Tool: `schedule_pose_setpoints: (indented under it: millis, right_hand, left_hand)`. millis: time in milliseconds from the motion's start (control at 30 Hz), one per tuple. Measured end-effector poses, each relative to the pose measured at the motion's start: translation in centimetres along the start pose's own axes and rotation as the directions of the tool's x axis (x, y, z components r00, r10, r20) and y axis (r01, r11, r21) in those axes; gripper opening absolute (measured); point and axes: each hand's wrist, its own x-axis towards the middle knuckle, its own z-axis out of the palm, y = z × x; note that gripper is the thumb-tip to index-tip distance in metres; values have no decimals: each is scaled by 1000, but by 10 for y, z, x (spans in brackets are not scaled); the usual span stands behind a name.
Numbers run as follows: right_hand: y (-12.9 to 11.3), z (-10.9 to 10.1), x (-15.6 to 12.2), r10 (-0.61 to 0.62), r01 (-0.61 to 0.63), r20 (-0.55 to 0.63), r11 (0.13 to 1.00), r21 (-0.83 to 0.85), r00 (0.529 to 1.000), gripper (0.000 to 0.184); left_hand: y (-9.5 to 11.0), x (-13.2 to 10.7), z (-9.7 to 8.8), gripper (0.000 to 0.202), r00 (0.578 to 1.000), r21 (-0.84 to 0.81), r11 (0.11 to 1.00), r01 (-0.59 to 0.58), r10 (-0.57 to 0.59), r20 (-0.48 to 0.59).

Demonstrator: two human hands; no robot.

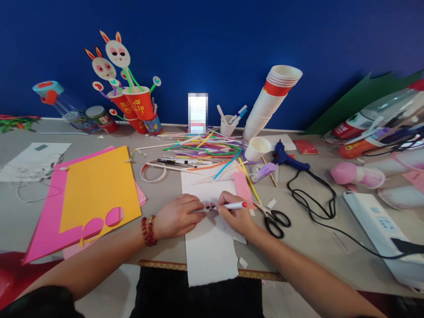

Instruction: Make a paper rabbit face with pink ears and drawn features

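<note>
A small paper face (211, 207) with dark eyes and pink shading lies on a long white sheet of paper (212, 260). My left hand (180, 215) rests on the sheet, its fingers closed over the face's left edge, covering part of it. From the right, my right hand (234, 214) grips a white marker (236, 205) with a red end, its tip hidden by my fingers close to the face. Black-handled scissors (276, 221) lie just right of that hand, near a pink paper strip (243, 190).
Orange card (99, 181) on pink sheets lies left. Behind are a heap of pipe cleaners (205, 148), a phone (198, 112), stacked paper cups (265, 106) and red cups (139, 104) bearing rabbit figures. A blue glue gun (288, 158), its cable and a power strip (380, 225) occupy the right.
</note>
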Motion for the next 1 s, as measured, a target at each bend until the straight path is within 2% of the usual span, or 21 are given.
schedule_pose_setpoints:
  millis: [1000]
  right_hand:
    - [-1, 1, 1, 3, -3, 5, 1000, -17, 1000, 14]
  left_hand:
    - [1, 0, 0, 23, 1000, 1, 1000, 0, 0, 4]
